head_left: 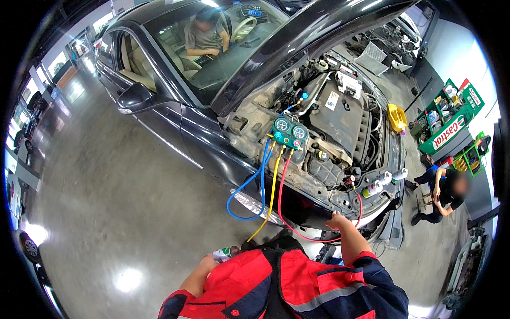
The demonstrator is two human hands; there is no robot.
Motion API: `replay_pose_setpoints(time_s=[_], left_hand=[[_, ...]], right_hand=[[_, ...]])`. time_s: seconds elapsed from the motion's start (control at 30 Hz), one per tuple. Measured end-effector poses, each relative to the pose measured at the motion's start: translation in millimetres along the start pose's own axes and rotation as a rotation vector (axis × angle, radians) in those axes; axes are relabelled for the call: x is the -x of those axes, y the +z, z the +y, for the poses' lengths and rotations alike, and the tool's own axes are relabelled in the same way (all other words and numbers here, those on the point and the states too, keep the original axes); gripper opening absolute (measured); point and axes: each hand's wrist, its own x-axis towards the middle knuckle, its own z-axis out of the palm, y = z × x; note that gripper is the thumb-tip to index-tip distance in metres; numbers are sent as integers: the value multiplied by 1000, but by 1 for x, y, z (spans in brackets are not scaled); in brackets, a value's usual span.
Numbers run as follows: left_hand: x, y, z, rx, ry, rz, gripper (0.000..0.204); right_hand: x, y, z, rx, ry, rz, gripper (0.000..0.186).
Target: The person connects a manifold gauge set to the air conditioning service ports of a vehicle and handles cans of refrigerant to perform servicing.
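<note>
Head view: a can in the left hand, a gauge set at the car's fender edge

The left hand (209, 261) is closed around a can (226, 254), low before the jacket (234, 282), outside the near fender (212, 133) of the car. The long axis of this can goes sideways, almost level, and its free end points to the person's right and a little forward. Which end is the top, I cannot tell.

The right hand (336, 219) is at the front corner of the same fender, near the red hose (279, 199), with the fingers bent. Whether it pinches something or touches the car, I cannot tell.

The gauge set (289, 133) is on the inner edge of the fender, its two dials facing the person and its long side running across. From its lower side come the blue hose (263, 178), the yellow hose (273, 194) and the red hose, which bends beyond the fender and returns to the engine bay. Three cans (384, 178) are grouped at the front edge of the bay.
</note>
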Motion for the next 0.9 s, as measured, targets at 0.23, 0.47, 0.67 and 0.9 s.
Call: replay_pose_setpoints(time_s=[0.23,0.47,0.67,0.9], left_hand=[[-5,8,-10,-4,-46,41,87],[15,-15,20,-31,-43,-56,89],[-9,7,-9,-78,-44,2,91],[-21,16,-20,-101,-37,1,92]], right_hand=[[5,-3,-5,16,-21,12,96],[-1,2,1,-17,-21,13,97],[-2,2,0,-10,-10,17,96],[5,-2,-6,-14,-5,13,97]])
